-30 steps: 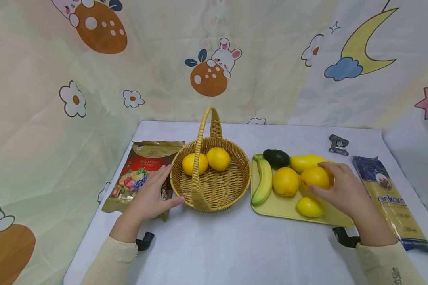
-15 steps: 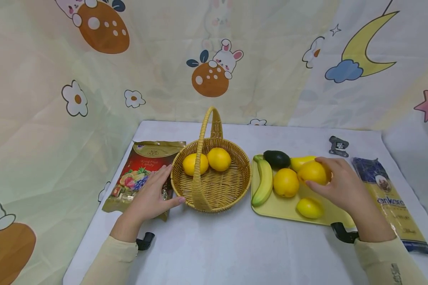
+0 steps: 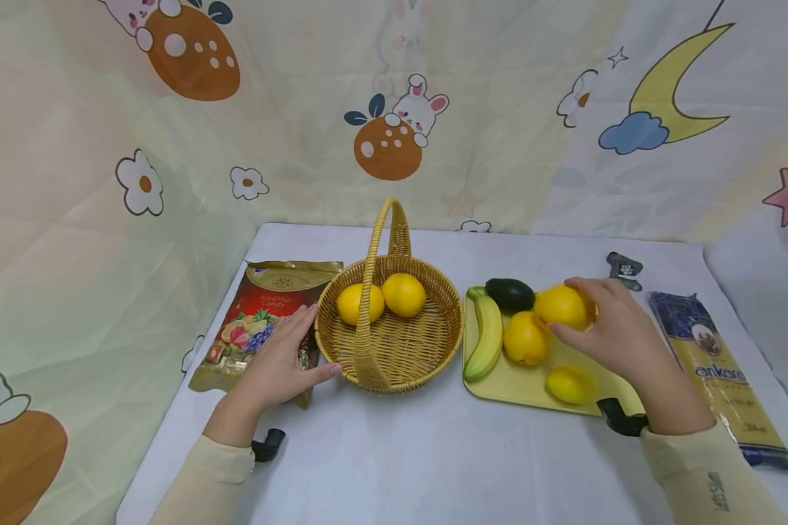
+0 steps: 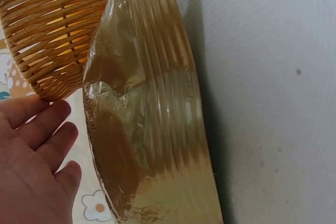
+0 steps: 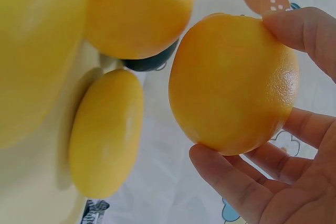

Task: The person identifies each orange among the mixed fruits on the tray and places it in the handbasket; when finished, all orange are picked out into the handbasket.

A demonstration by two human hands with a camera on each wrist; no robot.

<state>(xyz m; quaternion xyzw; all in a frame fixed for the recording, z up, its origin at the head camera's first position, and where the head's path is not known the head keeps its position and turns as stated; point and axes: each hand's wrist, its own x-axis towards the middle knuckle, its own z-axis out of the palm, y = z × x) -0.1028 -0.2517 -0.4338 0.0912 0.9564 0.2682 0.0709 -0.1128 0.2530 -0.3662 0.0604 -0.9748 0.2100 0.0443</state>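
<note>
In the head view my right hand (image 3: 620, 332) grips an orange (image 3: 565, 306), raised over the back of the yellow tray (image 3: 519, 386). The right wrist view shows the thumb and fingertips spread around this orange (image 5: 233, 85). Another orange (image 3: 525, 339), a lemon (image 3: 571, 384), a banana (image 3: 488, 335) and a dark green avocado (image 3: 510, 294) lie on the tray. A yellow oval fruit (image 5: 107, 135) is hidden behind the held orange in the head view. My left hand (image 3: 272, 364), fingers extended, touches the wicker basket (image 3: 420, 350), which holds two orange-yellow fruits (image 3: 403, 294).
A red and gold dried fruit candy bag (image 3: 282, 299) lies left of the basket, partly under my left hand. On the right is a blue and gold "ankara" packet (image 3: 716, 364). A small dark object (image 3: 624, 270) sits at the back right. The basket handle (image 3: 371, 277) arches high.
My right hand has lifted the orange from its place on the tray and moved it up and left, covering the yellow oval fruit. The left hand stays at the basket.
</note>
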